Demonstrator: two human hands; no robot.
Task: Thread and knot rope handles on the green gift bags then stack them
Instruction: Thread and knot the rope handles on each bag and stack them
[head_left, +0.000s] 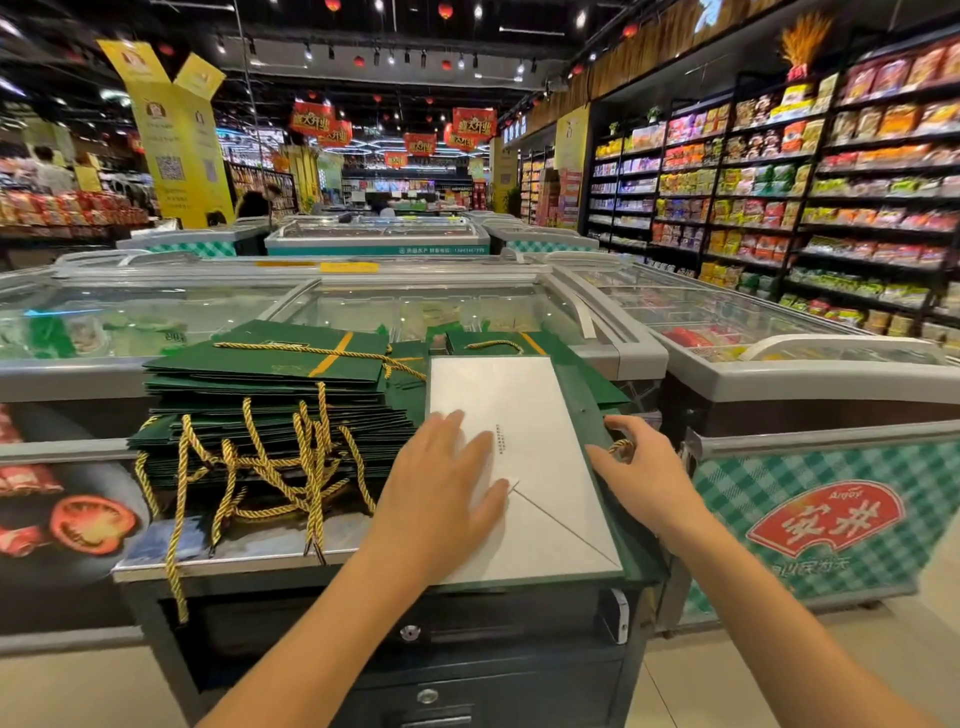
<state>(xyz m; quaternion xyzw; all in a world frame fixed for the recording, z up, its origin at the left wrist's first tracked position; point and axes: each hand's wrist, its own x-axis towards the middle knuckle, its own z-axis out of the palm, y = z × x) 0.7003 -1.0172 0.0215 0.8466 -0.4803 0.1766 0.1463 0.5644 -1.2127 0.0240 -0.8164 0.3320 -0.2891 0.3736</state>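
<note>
A flattened green gift bag (535, 415) lies on the counter with its white underside up. My left hand (447, 483) presses flat on that white panel. My right hand (641, 467) pinches a gold rope end (621, 446) at the bag's right green edge. To the left stands a stack of green gift bags (270, 395) with gold rope handles (291, 467) hanging over the counter's front edge. More green bags (498, 343) lie behind the white panel.
The work surface is a metal-topped counter (249, 551) with drawers below. Glass-lidded chest freezers (363, 306) stand behind and to the right. Snack shelves (831, 208) line the aisle on the right. People stand far back among the displays.
</note>
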